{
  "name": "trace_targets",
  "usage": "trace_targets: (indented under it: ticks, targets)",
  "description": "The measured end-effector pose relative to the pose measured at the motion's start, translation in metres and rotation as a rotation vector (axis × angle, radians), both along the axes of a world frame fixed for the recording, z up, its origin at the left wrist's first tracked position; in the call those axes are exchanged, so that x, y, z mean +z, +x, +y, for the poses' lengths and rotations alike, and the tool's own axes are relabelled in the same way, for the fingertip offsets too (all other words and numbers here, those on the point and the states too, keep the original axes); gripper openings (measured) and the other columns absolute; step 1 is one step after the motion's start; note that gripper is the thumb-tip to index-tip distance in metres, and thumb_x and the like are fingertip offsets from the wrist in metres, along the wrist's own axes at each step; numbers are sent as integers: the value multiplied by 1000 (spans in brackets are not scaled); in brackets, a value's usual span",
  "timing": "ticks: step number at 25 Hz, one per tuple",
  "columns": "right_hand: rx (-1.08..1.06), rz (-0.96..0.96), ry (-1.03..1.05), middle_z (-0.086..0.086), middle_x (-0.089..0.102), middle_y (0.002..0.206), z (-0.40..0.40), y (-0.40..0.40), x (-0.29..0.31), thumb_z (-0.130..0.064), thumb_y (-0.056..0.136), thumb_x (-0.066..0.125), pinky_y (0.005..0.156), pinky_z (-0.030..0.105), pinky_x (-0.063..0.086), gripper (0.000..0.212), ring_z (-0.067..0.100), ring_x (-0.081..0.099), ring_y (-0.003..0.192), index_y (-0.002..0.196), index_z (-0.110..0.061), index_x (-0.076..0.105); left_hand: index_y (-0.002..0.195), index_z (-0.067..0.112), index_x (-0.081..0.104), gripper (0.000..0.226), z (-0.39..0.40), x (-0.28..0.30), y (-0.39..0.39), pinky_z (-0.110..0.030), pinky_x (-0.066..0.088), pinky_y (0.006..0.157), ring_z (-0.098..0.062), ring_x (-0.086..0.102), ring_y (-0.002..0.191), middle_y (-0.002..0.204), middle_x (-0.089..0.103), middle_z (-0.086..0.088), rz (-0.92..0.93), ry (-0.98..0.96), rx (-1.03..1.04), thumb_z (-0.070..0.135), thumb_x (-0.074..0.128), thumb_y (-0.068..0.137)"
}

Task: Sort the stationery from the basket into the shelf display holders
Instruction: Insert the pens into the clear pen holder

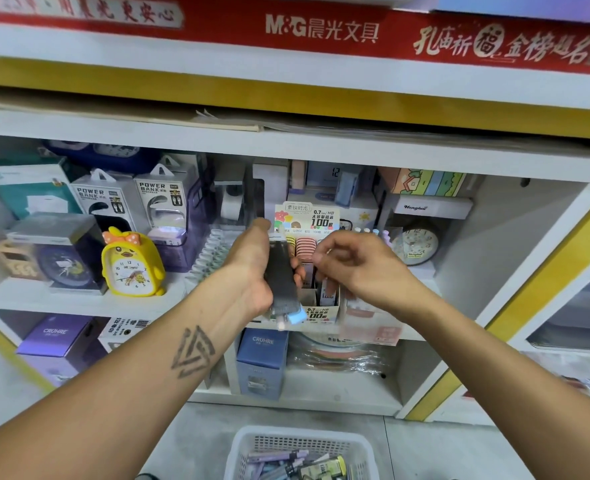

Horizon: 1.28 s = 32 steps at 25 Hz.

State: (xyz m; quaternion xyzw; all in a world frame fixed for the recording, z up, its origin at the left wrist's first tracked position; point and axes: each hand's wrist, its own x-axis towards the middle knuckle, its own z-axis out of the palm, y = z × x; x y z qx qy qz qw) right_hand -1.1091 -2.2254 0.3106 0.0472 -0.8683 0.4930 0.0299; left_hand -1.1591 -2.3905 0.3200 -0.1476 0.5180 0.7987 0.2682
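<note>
The left hand (252, 268) is curling its fingers and thumb around a bundle of dark, slim stationery packs (281, 271), holding it upright just in front of the display holder (316, 268); pale blue and white ends are poking out below the palm. Beside it, the right hand (355, 261) is hovering with its fingers bent inward, the fingertips (321, 259) pinching together near the top of the bundle. Whether they are gripping anything is hard to tell, as the spot is blurred. The holder, a cardboard box printed with "0.7 HB" and "100", is sitting on the middle shelf (217, 311) with a few packs standing in its compartments. To the left a yellow duck clock (132, 265) is standing. Down on the floor, a white basket (248, 445) is holding more stationery.
</note>
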Motion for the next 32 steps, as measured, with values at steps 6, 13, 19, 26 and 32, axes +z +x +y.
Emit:
trace_targets:
  ticks: [6,13,19,26,32]
  targets:
    - [250,-386,-404,25,73,83,-16,11,-3,4,83,76,61,24,57,41,30,74,72,115,5,50,75,9,59,40,-1,-3,-9,-24,47,46,-21,51,43,54,53,-9,29,16,160,44,48,92]
    - [149,-324,-432,30,71,83,-22,15,-4,8,83,74,66,27,60,41,34,75,73,117,6,51,80,9,60,51,4,-6,-5,-25,47,49,-19,53,46,55,57,-5,109,13,218,55,45,95]
    - [177,-297,-264,20,72,76,-25,18,1,4,83,76,58,23,55,40,22,71,60,117,-2,56,75,16,57,35,8,-9,-3,-22,42,46,-16,45,43,58,49,-1,113,-27,266,45,46,91]
    - [128,-266,-340,28,73,85,-26,19,0,10,84,72,77,34,61,31,39,75,81,110,5,56,72,15,53,46,9,-9,4,-24,44,43,-15,45,33,48,46,1,76,64,281,58,49,87]
    - [201,-294,-337,31,71,89,-25,20,-1,7,84,74,63,30,59,29,36,74,77,107,5,56,80,10,68,57,12,-8,8,-38,56,51,-23,62,48,59,65,-8,98,70,202,64,51,84]
